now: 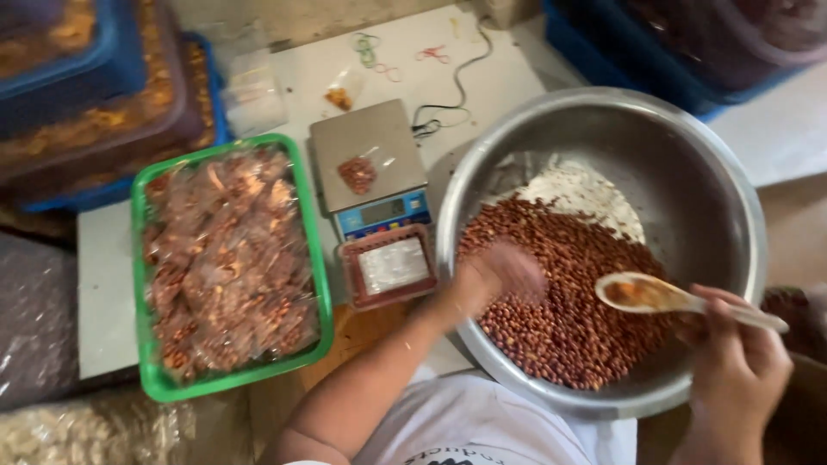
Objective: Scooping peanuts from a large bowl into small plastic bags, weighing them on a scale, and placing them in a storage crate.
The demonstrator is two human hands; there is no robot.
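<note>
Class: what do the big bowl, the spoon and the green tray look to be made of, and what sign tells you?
Bowl: metal, probably stainless steel; grey sheen with bright reflections.
Spoon, held in the right hand: likely pale plastic or ceramic; smooth, glossy, slightly translucent-looking.
Green tray: plastic, judging by its uniform bright colour and thin moulded rim.

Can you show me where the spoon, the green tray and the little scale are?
spoon [642, 293], head view, on its bowl.
green tray [320, 284], head view, on its right rim.
scale [366, 138], head view, on its metal platform.

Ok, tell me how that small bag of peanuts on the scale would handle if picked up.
The small clear bag of peanuts on the digital scale is probably floppy, sagging around its loose nuts. It looks light, holding only a small clump. The thin film may be slippery, and nuts could spill if its top is open; I can't tell.
</note>
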